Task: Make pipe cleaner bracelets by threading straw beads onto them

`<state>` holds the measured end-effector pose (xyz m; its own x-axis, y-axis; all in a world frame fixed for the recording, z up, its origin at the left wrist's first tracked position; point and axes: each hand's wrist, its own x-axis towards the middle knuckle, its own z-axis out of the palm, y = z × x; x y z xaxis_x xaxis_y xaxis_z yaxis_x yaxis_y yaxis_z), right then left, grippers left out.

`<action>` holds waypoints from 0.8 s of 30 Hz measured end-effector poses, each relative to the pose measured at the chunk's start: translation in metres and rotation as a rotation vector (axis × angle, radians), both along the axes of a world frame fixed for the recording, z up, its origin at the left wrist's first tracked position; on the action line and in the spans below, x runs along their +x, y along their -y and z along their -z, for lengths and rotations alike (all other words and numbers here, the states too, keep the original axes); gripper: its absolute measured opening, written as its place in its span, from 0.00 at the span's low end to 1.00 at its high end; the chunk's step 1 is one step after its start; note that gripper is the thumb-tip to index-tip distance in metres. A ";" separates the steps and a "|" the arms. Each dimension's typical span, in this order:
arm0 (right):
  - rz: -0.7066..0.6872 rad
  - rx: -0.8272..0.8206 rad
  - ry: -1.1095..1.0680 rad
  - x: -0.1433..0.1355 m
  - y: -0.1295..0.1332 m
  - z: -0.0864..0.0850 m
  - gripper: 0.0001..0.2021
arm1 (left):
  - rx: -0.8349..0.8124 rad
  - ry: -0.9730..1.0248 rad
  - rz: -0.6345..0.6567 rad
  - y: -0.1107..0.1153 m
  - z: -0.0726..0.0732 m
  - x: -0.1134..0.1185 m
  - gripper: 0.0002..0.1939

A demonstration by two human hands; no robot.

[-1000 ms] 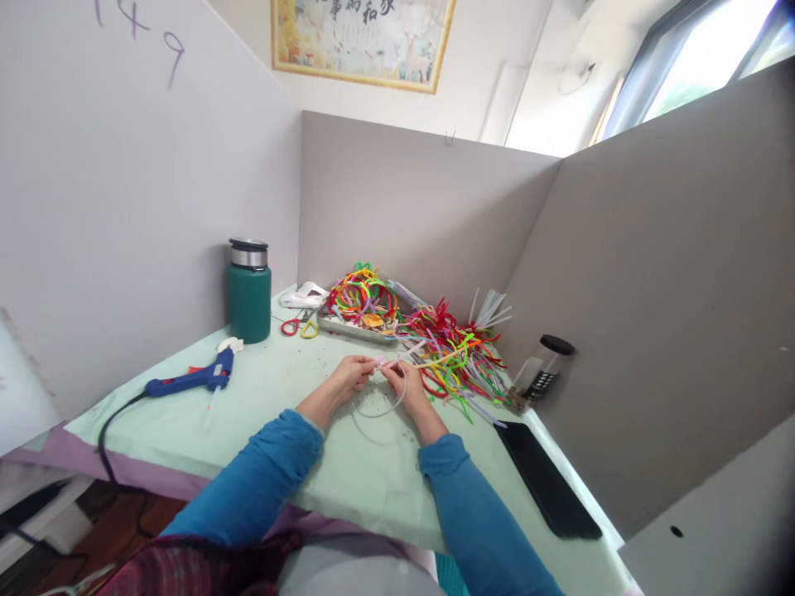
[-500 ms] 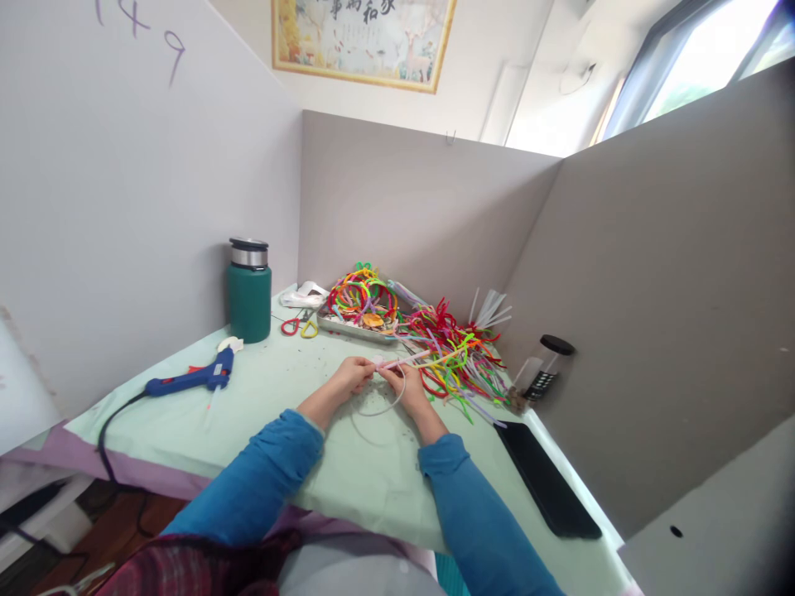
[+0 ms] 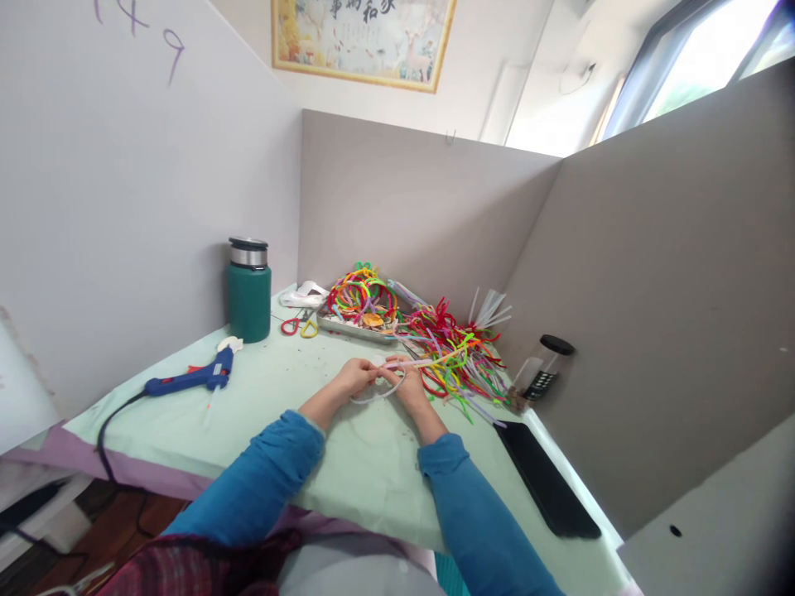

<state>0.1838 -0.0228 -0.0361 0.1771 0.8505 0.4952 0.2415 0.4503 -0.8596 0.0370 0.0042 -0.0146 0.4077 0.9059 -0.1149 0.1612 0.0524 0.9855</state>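
Observation:
My left hand (image 3: 356, 377) and my right hand (image 3: 407, 389) meet over the table, fingertips close together. Both are pinched on pale pipe cleaners. A pink pipe cleaner (image 3: 419, 363) sticks out to the right past my right hand. Below the fingers hangs a whitish pipe cleaner (image 3: 376, 399), bent in a loop. How the strands join between the fingertips is too small to make out. Just beyond my right hand lies a heap of coloured pipe cleaners (image 3: 456, 352).
A metal tray (image 3: 357, 331) holds coloured rings. Scissors (image 3: 309, 329) lie beside it. Left are a green bottle (image 3: 249, 302) and a blue glue gun (image 3: 192, 379) with its cord. Right are a clear jar (image 3: 543, 371) and a black flat object (image 3: 550, 482). Grey partitions (image 3: 422, 199) enclose the table.
The whitish loop has become flatter and drawn up nearer the fingers. My right hand's fingers have shifted slightly upward around the pink pipe cleaner. Everything else stays in place.

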 end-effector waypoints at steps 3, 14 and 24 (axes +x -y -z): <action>-0.026 -0.031 -0.002 0.000 0.001 0.001 0.10 | 0.041 -0.016 0.027 -0.002 0.004 0.000 0.16; -0.023 -0.087 0.052 0.002 0.005 -0.004 0.10 | 0.121 -0.042 0.090 -0.010 0.011 0.000 0.14; -0.023 -0.093 0.102 0.002 0.011 -0.010 0.11 | 0.257 -0.086 0.076 -0.015 0.021 0.001 0.16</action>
